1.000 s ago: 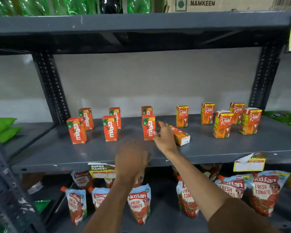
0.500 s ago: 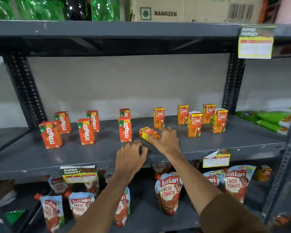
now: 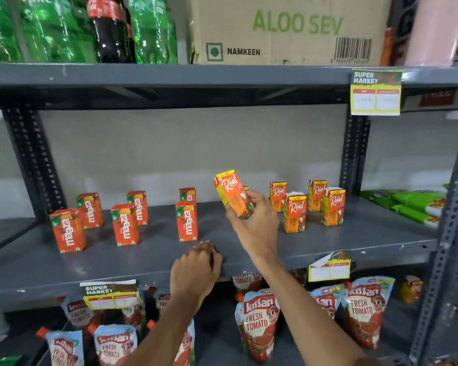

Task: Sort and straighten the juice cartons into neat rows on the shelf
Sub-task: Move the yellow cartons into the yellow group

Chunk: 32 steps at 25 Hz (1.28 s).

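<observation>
Holding one Real carton [image 3: 233,193] aloft, right hand [image 3: 254,225]; six Maaza cartons [image 3: 125,224] standing

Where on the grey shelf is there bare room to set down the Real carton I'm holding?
Bare grey metal shelf lies between the front orange Maaza carton and the front orange Real carton, under the held Real carton in the right hand. The front strip is free too. Right of that, the standing Real cartons crowd together.

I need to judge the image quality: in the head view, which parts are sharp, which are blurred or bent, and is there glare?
Head view: the held Real carton in the right hand and the Maaza cartons read sharply; the frame edges smear, notably the right upright; wide-angle bending curves the shelf; highlights glint on the bottles; lighting is soft, shadows faint.
</observation>
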### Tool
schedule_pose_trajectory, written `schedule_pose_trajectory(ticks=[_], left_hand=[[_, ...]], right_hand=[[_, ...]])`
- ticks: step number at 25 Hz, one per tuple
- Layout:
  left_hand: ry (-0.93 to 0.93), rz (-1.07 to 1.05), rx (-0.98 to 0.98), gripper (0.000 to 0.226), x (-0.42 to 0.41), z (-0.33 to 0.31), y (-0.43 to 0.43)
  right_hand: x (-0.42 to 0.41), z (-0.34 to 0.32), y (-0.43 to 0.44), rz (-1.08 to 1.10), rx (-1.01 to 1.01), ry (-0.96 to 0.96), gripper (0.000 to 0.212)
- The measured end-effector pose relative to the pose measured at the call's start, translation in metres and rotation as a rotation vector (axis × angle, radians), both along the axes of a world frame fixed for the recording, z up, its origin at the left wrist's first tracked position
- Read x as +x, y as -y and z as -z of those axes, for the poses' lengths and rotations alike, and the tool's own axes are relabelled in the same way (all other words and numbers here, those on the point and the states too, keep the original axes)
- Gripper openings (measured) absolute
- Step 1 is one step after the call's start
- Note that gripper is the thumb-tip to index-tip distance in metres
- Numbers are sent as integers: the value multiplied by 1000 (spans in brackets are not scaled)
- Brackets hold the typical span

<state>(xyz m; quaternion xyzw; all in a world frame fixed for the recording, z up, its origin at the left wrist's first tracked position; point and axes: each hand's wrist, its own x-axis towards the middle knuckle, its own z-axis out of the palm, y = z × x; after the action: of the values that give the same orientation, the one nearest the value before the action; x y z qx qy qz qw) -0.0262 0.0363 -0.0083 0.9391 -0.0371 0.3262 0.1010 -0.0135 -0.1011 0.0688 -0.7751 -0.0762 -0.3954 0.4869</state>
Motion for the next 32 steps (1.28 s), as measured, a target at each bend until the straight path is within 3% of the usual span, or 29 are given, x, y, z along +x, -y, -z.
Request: schedule_pose_trajectory(ticks=[6,11,15,23,32], left_hand=[[28,17,-11,32,3,5,2],[30,5,-22,31,1,4,2],[26,12,-29,33,-2,-1,4],[-16,-43,40,38,6,3,2],[37,-42,30,35,12,9,2]], right_hand=[[-62,-48,-2,78,91,352,48],[-71,-53,-3,100,49,422,51],[-52,-37,-2,118,18,322,53],[38,24,25,153,-173,-175,58],[69,40,33,168,-201,-318,71]])
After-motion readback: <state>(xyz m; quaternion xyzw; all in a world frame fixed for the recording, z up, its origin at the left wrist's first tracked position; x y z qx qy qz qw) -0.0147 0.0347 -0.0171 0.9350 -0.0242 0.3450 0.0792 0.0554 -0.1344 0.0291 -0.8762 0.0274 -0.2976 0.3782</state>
